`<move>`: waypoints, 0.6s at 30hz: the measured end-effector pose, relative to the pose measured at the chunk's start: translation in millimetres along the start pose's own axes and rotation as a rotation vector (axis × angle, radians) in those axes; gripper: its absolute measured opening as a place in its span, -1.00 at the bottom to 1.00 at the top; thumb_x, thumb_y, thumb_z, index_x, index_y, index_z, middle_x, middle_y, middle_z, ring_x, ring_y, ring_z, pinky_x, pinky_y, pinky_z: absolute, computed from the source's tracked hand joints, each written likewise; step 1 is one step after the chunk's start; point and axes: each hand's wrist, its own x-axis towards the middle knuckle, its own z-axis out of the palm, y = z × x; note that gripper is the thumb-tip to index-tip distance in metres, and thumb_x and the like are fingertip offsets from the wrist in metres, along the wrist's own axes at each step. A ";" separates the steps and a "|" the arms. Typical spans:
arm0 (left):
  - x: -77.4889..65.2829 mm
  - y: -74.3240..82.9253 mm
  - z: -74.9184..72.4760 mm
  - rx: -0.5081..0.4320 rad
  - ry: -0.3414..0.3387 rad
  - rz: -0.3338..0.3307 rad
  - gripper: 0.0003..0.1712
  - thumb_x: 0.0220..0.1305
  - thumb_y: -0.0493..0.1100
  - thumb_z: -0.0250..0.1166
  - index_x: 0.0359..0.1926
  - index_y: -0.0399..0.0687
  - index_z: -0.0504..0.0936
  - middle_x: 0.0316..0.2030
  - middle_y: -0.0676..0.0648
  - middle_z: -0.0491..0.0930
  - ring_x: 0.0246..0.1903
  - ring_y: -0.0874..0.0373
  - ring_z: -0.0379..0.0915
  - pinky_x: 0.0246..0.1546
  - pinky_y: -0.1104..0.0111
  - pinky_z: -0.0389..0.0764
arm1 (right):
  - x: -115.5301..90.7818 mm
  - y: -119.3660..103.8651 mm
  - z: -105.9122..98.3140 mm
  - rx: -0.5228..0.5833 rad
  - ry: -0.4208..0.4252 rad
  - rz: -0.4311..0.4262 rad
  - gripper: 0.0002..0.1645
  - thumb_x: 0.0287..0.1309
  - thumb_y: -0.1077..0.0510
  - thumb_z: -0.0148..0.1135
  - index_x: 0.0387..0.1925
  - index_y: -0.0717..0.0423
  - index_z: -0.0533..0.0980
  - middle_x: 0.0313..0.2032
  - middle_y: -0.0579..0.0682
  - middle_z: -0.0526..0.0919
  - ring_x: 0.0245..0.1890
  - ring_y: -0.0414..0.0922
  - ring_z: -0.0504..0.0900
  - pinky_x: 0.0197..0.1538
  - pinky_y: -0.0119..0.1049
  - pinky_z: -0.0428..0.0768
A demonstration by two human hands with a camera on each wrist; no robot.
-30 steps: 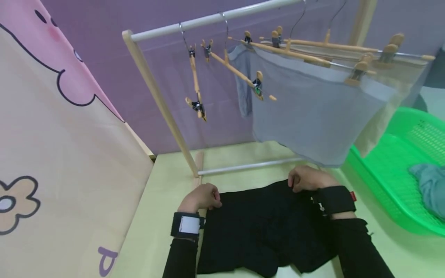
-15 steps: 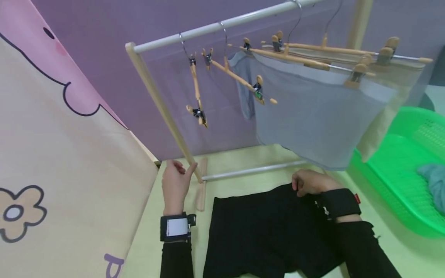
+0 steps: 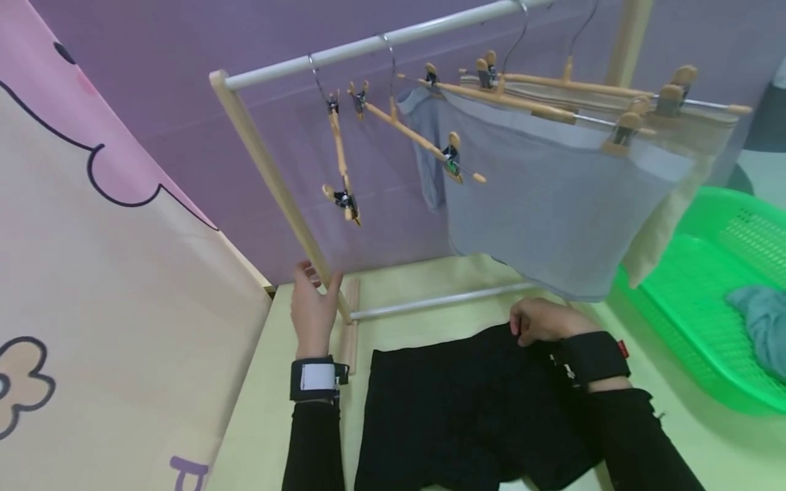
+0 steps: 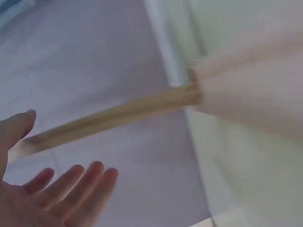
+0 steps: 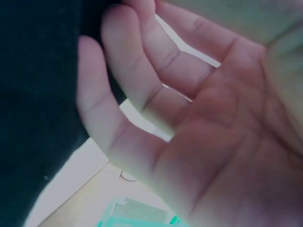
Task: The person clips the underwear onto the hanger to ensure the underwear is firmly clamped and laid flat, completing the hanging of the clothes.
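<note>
Black shorts (image 3: 454, 409) lie spread on the pale yellow table (image 3: 245, 436), waistband toward the rack. My right hand (image 3: 549, 320) pinches the waistband near its right corner; the right wrist view shows its fingers curled at the dark cloth. My left hand (image 3: 313, 310) is off the shorts, beside the lower part of the rack's wooden left post (image 3: 270, 170). In the left wrist view the left fingers (image 4: 90, 189) are spread and the thumb stands apart, with the post passing between them. Two bare clip hangers (image 3: 340, 157) hang above on the white rail (image 3: 368, 44).
Grey shorts (image 3: 540, 191) and a beige garment (image 3: 669, 198) hang clipped at the rack's right. A green basket (image 3: 694, 300) with a teal cloth (image 3: 761, 327) stands on the right. A printed cloth wall (image 3: 123, 286) borders the left side.
My left hand has let go of the shorts' left waistband corner and moved up and left to the rack post. The right hand keeps its pinch on the waistband.
</note>
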 end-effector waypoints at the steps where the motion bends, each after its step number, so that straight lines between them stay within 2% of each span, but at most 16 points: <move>1: 0.5 -3.4 2.2 0.017 -0.004 -0.002 -0.32 0.35 0.10 0.28 0.31 -0.12 0.26 0.14 -0.22 0.52 0.04 -0.17 0.54 -0.10 0.01 0.57 | -0.2 -0.7 0.0 -0.006 -0.001 0.000 -0.78 0.02 0.39 0.41 -0.42 0.15 0.49 -0.46 -0.03 0.51 -0.48 -0.16 0.42 -0.36 -0.29 0.41; 5: 1.9 -11.3 11.3 0.119 -0.049 0.014 -0.53 0.46 0.08 0.14 0.12 -0.21 0.44 -0.12 -0.25 0.64 -0.26 -0.13 0.64 -0.35 0.09 0.61 | -1.2 -1.9 -0.6 -0.015 -0.001 0.006 -0.78 0.01 0.37 0.41 -0.42 0.15 0.49 -0.46 -0.03 0.52 -0.47 -0.15 0.43 -0.35 -0.27 0.42; 9: 1.3 -11.5 15.0 0.163 -0.091 0.059 -0.61 0.53 -0.01 0.04 -0.06 -0.29 0.54 -0.32 -0.27 0.70 -0.56 -0.06 0.56 -0.63 0.23 0.50 | -1.6 -0.6 -1.7 -0.012 -0.001 0.001 -0.78 0.02 0.36 0.42 -0.42 0.13 0.50 -0.47 -0.04 0.52 -0.47 -0.15 0.44 -0.35 -0.27 0.42; 14: 0.8 -15.3 15.8 0.147 -0.115 0.049 -0.64 0.54 -0.04 0.02 -0.06 -0.28 0.54 -0.27 -0.25 0.72 -0.53 -0.05 0.60 -0.63 0.27 0.53 | -7.8 -7.1 -11.7 0.072 0.010 -0.120 -0.89 0.19 0.25 0.35 -0.27 0.17 0.56 -0.32 -0.05 0.62 -0.31 -0.16 0.59 -0.25 -0.27 0.55; 16: 0.8 -16.9 16.3 0.148 -0.119 0.042 -0.64 0.54 -0.04 0.02 -0.07 -0.28 0.54 -0.27 -0.25 0.71 -0.52 -0.06 0.60 -0.61 0.26 0.55 | -13.4 -16.7 -20.0 0.100 0.070 -0.179 -0.84 0.28 0.18 0.30 -0.17 0.18 0.58 -0.23 -0.05 0.65 -0.22 -0.14 0.64 -0.19 -0.27 0.60; 18: 0.6 -17.2 16.6 0.148 -0.119 0.036 -0.64 0.54 -0.04 0.02 -0.06 -0.28 0.54 -0.27 -0.25 0.71 -0.51 -0.07 0.61 -0.61 0.25 0.56 | -20.2 -30.4 -28.1 0.109 0.178 -0.235 -0.79 0.31 0.15 0.27 -0.10 0.18 0.58 -0.18 -0.04 0.67 -0.17 -0.13 0.66 -0.16 -0.24 0.62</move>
